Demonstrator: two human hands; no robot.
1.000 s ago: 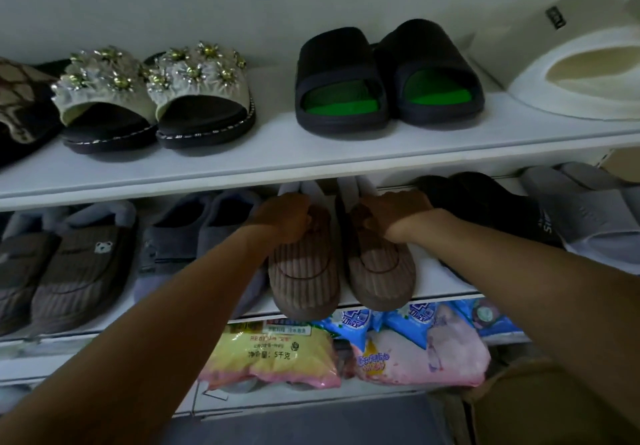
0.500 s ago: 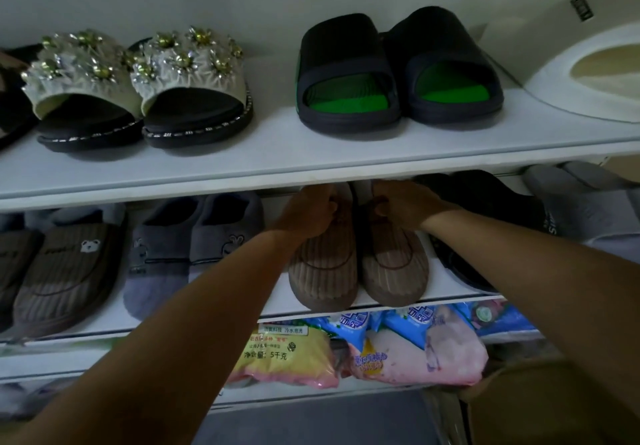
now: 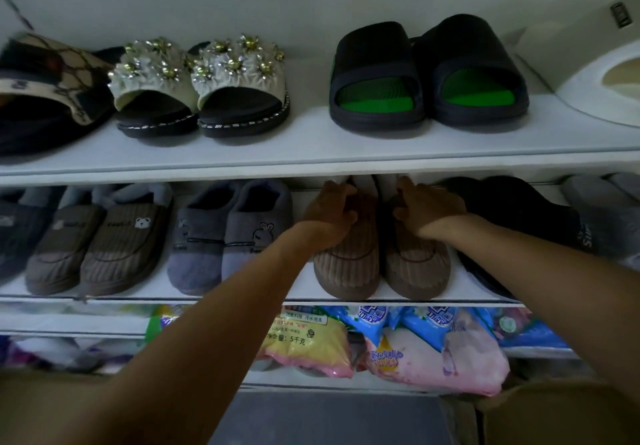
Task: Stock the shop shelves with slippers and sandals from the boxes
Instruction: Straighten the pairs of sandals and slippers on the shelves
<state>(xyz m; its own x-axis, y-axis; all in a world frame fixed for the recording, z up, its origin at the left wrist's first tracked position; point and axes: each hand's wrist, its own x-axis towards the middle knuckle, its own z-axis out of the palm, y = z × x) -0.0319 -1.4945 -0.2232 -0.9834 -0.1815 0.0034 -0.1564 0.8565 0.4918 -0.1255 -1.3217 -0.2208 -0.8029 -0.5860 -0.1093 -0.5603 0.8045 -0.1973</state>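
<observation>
Reaching under the upper shelf (image 3: 311, 159), both hands sit on a pair of brown corduroy slippers on the middle shelf (image 3: 242, 295), between a grey pair with rabbit motifs (image 3: 228, 236) on one side and a pair of black slippers (image 3: 512, 223) on the other. The left hand (image 3: 329, 210) has its fingers curled over the collar of the left brown slipper (image 3: 346, 264), thumb against its inner side; the right hand (image 3: 426, 207) grips the heel opening of the right brown slipper (image 3: 415, 264) in much the same way. Both slippers rest flat with toes pointing out toward the shelf edge, touching each other along their length. By their look they are light and soft: ribbed fabric uppers that would give under a squeeze, probably with a firmer sole beneath. Pinching the upper alone would likely crumple it, so the open collar at the heel, where the hands are now, seems the sensible hold, with the sole to slide on. The fabric should not be slippery. Little can break here; the likelier trouble is nudging the neighbouring pairs askew, or catching knuckles on the shelf above.
</observation>
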